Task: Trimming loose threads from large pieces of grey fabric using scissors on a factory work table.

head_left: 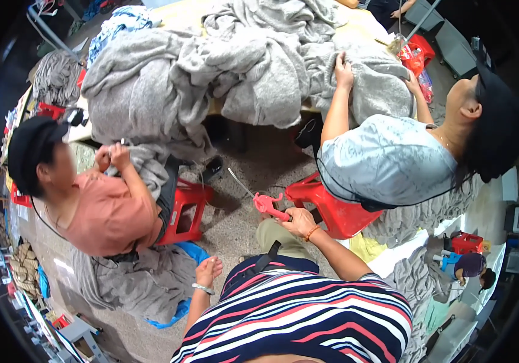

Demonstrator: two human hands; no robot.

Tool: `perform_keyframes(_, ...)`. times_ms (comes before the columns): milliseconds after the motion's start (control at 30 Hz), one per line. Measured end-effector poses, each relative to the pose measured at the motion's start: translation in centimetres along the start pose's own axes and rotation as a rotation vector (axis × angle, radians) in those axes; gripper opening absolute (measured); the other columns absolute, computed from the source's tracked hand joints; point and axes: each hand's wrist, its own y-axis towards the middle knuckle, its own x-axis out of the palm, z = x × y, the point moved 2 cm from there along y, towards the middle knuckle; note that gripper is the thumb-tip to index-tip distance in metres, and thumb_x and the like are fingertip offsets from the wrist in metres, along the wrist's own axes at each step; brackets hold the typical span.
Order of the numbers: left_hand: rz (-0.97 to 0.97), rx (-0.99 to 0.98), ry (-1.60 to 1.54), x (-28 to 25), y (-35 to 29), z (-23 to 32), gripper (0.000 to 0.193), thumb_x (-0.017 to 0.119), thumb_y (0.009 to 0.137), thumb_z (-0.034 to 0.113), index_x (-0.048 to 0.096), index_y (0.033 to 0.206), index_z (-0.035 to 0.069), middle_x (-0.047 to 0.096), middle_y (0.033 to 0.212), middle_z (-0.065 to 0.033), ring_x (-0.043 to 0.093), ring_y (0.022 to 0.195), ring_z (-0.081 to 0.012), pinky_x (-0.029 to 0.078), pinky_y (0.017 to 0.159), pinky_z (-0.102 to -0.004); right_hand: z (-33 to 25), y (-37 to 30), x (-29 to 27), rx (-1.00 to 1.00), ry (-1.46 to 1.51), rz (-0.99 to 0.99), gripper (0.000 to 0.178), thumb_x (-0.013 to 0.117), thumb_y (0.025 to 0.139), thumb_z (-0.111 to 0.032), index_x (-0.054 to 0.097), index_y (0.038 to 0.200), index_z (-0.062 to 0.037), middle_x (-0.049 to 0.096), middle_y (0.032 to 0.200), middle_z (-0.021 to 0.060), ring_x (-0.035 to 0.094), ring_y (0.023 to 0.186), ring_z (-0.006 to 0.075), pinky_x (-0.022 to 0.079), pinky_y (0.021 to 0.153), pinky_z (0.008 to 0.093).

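1. Pink tool (268, 204) is in the person's right hand, over the speckled floor (229, 227); the floor runs under everything here.
2. Counter (365, 33), pale yellow top, across the far side; mostly covered.
3. Grey fabric (150, 78), thick and rumpled, piled along the counter, near edge hanging over.
4. Co-worker at right (386, 157): pale blue patterned top, black cap, both hands on the grey fabric.
5. Co-worker at left (111, 212): salmon top, black cap, hands raised together beside more grey cloth; what the fingers hold is too small to tell.
6. Striped top (308, 314), navy, white and red, on the person, bottom of view.
7. Fabric heap (135, 281), grey, on the floor lower left, behind the left co-worker; blue sheet (194, 249) partly under it.
8. Red stools: one (338, 209) under the right co-worker, one (183, 209) by the left co-worker.
9. Right hand (302, 222): grasping, fingers wrapped round the tool's handle. Thin pale rod (240, 183) sticks out of the tool's front, pointing up-left, tip well apart from the counter fabric.
10. Left hand (208, 272): released, fingers loosely curled, nothing seen in it; raised near the blue sheet.
11. Wristwear: pale band (203, 288) on left wrist, reddish bracelet (312, 231) on right.
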Motion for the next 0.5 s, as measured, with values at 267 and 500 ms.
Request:
perform_keyframes(267,-0.174,0.199,0.088,9.6,6.0,14.0,0.030,0.060,0.097,0.023,0.062,0.119,0.004,0.070,0.099,-0.0089,0.067,0.080,-0.0134,0.054,0.067,-0.0238,-2.6,3.7,-7.9,-0.181,0.146,0.258,0.035,0.070,0.082,-0.039,0.064,0.075,-0.0047,0.059,0.072,0.0139,0.062,0.070,0.0350,0.048,0.063,0.0435)
perform_keyframes(500,-0.306,0.482,0.180,20.8,8.5,23.8,0.027,0.062,0.096,0.020,0.064,0.116,0.003,0.069,0.101,-0.0034,0.063,0.084,-0.0079,0.050,0.070,-0.0205,-3.5,5.9,-11.8,-0.145,0.199,0.289,0.031,0.072,0.083,-0.033,0.063,0.076,-0.0049,0.059,0.067,0.0134,0.060,0.062,0.0325,0.046,0.057,0.0388)
